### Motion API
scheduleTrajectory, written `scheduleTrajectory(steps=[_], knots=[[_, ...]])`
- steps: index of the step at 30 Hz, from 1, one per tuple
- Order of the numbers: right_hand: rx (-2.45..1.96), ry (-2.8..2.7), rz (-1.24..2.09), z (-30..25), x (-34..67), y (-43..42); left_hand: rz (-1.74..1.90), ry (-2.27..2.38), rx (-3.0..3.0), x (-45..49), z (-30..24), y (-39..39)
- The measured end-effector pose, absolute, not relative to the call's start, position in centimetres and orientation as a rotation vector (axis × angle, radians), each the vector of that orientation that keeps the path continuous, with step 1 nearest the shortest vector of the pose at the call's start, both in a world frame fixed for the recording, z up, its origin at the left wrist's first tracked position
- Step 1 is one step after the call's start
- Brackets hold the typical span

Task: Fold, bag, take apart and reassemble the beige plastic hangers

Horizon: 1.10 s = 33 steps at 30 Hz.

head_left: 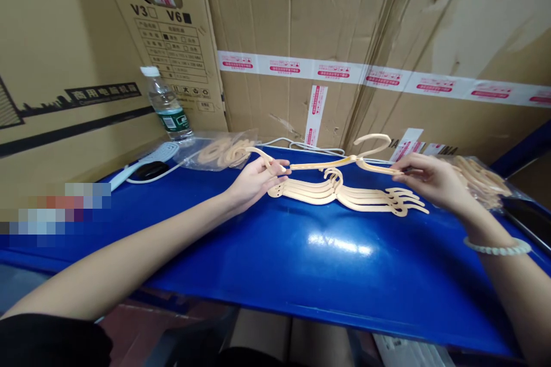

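Note:
A cream plastic clothes hanger is held up level between both hands, its hook pointing upward. My left hand pinches its left end, where a curved cream piece sticks out past the fingers. At the other end, my right hand has its fingertips closed on the hanger's right arm. Right below, a row of several matching hangers lies nested on the blue table, hooks toward the back. My left fingers partly cover the near end of that row.
Clear bags of cream hanger parts lie at left and right. A water bottle, a hairbrush and a black mouse-like object stand left. Cardboard walls the back; a dark flat device lies far right.

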State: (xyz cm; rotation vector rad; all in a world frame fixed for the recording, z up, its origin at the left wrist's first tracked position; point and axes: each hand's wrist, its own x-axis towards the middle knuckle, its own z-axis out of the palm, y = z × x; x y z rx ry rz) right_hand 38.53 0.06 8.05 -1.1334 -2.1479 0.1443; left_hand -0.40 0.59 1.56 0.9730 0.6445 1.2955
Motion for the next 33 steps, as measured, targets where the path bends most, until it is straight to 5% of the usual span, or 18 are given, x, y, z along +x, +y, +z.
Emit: scheduleTrajectory(steps=[18,33], knots=[[-1.077,-2.235,0.085,8.6,37.7,-0.8,1.098,0.648,0.981,-0.4,1.5,-0.1],[-1.167,-2.295,0.227,8.2,36.0,-1.9,1.442,0.797,0.987,0.0,1.3,-0.1]])
